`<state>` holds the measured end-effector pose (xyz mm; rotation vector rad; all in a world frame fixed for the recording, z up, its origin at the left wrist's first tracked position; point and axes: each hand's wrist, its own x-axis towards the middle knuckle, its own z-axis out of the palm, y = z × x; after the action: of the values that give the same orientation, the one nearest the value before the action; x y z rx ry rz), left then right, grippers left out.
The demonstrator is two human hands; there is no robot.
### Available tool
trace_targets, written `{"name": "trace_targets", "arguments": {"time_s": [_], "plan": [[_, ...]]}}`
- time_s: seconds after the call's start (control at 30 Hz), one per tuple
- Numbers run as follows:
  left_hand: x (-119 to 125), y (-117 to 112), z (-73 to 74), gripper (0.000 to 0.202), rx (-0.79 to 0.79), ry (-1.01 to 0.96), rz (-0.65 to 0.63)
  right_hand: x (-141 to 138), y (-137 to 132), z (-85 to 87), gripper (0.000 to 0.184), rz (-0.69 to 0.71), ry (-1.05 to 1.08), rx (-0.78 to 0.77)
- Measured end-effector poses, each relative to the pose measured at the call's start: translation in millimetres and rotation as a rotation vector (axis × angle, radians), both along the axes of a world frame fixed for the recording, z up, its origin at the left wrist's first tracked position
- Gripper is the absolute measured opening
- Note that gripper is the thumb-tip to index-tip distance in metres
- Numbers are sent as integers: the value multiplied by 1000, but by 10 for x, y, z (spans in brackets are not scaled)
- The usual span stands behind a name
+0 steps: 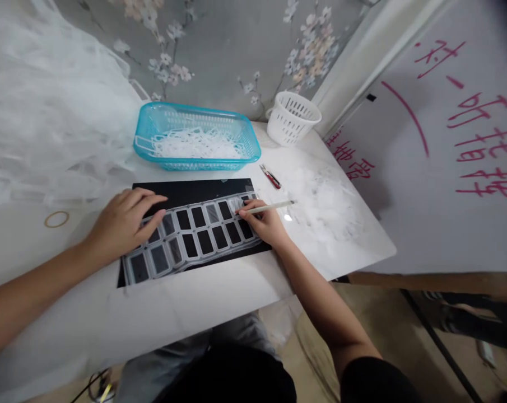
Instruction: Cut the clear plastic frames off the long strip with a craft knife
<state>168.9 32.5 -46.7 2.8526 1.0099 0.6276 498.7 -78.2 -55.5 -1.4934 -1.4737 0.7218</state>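
A sheet of translucent frames (198, 242) in two rows lies on a black mat (194, 190) on the table. Some frame openings show plain black; others look covered with clear film. My left hand (127, 218) rests on the sheet's left end with its fingers spread. Near the sheet's right end, my right hand (264, 219) is closed around a slim pale pen-like tool (272, 207), whose dark end points right. The tool's working tip is hidden by my fingers, close to a crumpled bit of film (235, 204).
Behind the mat stands a blue basket (253, 146) holding white frame pieces. A white basket (293, 118), red-handled snips (270, 177) and a heap of clear scraps (331, 204) are to the right. Left are a large pile of translucent sheets (47, 112) and a rubber band (56, 219). A whiteboard (438, 224) borders the right.
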Motion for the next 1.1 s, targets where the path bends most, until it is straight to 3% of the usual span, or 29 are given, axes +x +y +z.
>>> {"name": "trace_targets", "arguments": {"time_s": [0.1,0.3,0.47,0.73,0.83,0.9,0.97,1.03,1.1], "plan": [[8,11,-9,40,31,156,184,-1,4,14,17,-10,55,-37],[1,-29,-17,49,16,237,206,-11,5,48,19,-42,53,-75],[-28,-21,-25,56,-103,310,374,-11,5,66,23,-59,50,-87],[-79,111,-17,57,-126,276,388,0,4,40,23,-44,-2,-93],[-85,78,33,52,-24,243,377,-17,-8,30,19,-40,-88,-37],[-43,0,57,46,80,168,297,-38,-24,29,16,-29,-153,19],[36,-103,53,52,120,122,105,-61,-42,29,15,-13,-215,69],[122,-194,13,61,66,167,-146,-78,-54,24,17,2,-284,108],[179,-242,-47,63,-22,243,-299,-78,-52,9,19,4,-355,137]]}}
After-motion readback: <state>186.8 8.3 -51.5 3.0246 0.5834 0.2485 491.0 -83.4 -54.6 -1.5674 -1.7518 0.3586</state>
